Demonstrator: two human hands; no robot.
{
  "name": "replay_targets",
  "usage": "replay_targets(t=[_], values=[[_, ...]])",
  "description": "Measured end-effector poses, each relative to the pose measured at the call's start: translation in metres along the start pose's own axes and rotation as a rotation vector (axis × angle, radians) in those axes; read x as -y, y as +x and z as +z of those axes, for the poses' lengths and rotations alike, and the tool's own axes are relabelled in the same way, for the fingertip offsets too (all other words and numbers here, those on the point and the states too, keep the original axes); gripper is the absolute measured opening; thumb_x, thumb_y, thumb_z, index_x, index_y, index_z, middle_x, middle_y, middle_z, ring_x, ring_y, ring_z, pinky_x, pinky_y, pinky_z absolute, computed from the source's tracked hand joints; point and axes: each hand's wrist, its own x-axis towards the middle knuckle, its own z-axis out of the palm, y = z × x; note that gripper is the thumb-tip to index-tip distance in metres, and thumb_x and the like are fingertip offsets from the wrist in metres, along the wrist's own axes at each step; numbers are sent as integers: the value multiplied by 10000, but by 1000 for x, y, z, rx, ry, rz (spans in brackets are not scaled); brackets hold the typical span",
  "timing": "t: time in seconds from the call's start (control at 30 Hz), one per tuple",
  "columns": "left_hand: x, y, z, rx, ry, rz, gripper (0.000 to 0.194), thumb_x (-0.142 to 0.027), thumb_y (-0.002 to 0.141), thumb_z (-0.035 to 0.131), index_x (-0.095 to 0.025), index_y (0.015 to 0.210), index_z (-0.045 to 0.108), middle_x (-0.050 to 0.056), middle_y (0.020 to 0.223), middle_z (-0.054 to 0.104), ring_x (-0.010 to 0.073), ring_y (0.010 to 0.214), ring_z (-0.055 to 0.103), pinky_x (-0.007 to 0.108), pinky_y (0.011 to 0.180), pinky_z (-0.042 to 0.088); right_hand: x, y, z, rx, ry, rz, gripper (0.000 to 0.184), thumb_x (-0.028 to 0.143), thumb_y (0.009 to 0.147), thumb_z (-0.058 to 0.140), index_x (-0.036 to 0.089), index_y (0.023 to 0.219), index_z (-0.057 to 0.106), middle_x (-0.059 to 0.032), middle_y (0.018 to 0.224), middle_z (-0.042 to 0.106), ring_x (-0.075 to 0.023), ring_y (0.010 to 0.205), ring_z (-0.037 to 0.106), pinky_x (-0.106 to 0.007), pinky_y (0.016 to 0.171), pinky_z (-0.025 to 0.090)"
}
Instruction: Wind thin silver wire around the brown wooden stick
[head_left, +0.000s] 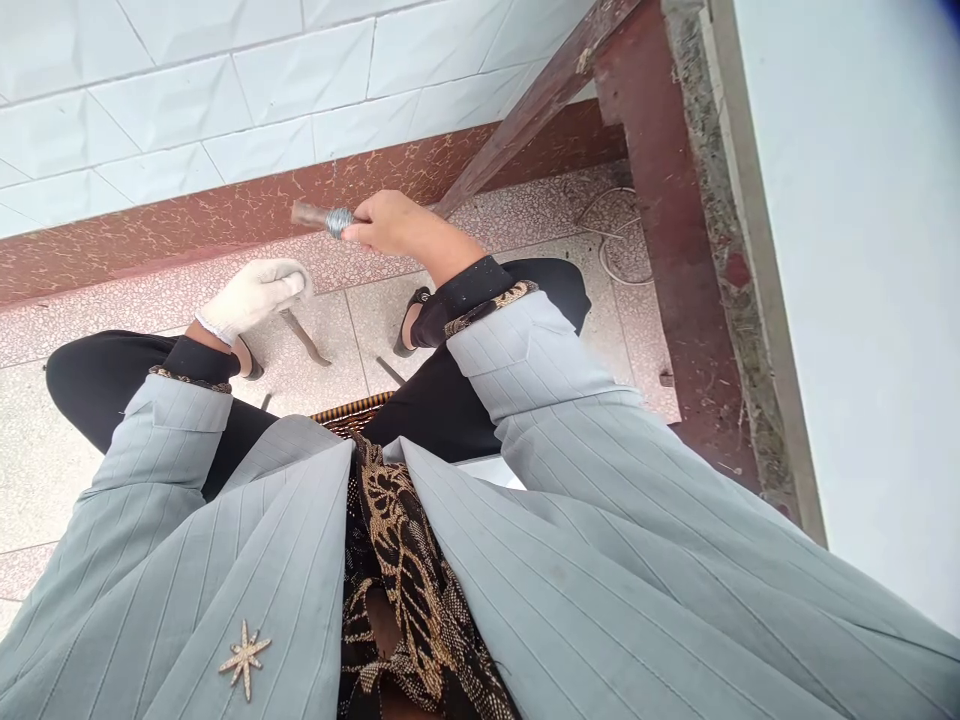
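Note:
My right hand (394,222), bare, is closed round a short brown stick-like tool (315,214) with a band of silver wire wound near my fingers; it points left toward the wall. My left hand (251,297) wears a white glove and is curled shut on a thin dark metal blade (304,338) that runs down and to the right toward the tiled floor. Both hands are held out over my knees, the right higher and farther than the left. What the blade's tip rests on I cannot make out.
I sit on a woven seat (352,410) in a grey striped jacket and black trousers. Ahead is a white tiled wall with a reddish skirting (187,215). A slanted wooden beam (540,95) and a red door frame (675,200) stand at right; loose wire (619,235) lies on the floor.

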Motion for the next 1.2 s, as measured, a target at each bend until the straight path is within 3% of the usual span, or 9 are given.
replay_targets(t=[0.13,0.23,0.33,0.47,0.63,0.83,1.0,1.1,1.2], values=[[4,-2,-6,-28,141,21,173,-336,881,613,-196,809,685,32,727,604,159,692,525,288,675,413,7,-3,15,343,-308,-75,359,293,969,713,173,651,598,-5,598,550,-139,606,509,-306,633,345],[9,0,-7,-40,193,32,145,-318,854,632,-199,792,688,38,747,630,179,745,561,292,703,430,12,-5,27,653,-315,-125,386,303,1000,689,152,650,630,16,571,550,-120,588,517,-284,668,373],[14,2,-8,-82,147,5,145,-313,872,622,-200,793,669,27,730,607,169,700,544,297,675,425,16,-11,29,792,-199,-224,376,265,1033,647,146,677,616,36,569,540,-97,564,488,-263,664,372],[18,4,-6,-170,55,3,190,-299,900,621,-195,744,591,0,670,523,124,615,460,276,627,397,16,-21,8,673,127,-336,302,177,1042,606,153,740,598,41,623,557,-83,560,480,-240,613,373],[16,5,8,-44,-85,-45,216,-342,947,575,-174,817,615,-15,668,490,86,551,375,245,561,328,7,-23,-12,136,525,-260,236,268,1082,559,193,860,590,21,733,586,-97,581,451,-251,576,371],[11,5,19,139,68,-44,205,-355,916,570,-184,815,621,-24,658,494,114,607,439,260,630,389,0,3,10,-69,-10,-43,277,280,1006,642,196,757,554,-91,867,688,-184,783,607,-303,691,408],[13,4,10,88,234,12,235,-383,894,560,-181,800,634,-4,722,573,137,690,499,278,702,423,3,8,30,264,-462,-48,252,345,999,671,112,976,761,-157,971,750,-283,957,697,-351,776,438],[12,3,2,16,317,32,226,-367,881,552,-183,815,664,19,779,628,160,751,540,291,732,437,7,2,33,592,-501,-65,259,326,1010,681,99,922,771,-62,771,692,-211,803,674,-326,765,433],[13,3,-3,-45,278,-1,202,-345,874,560,-191,808,673,35,763,630,179,755,563,298,712,448,9,-4,33,727,-411,-134,263,308,1034,661,105,896,754,4,662,610,-152,722,625,-295,757,425]])
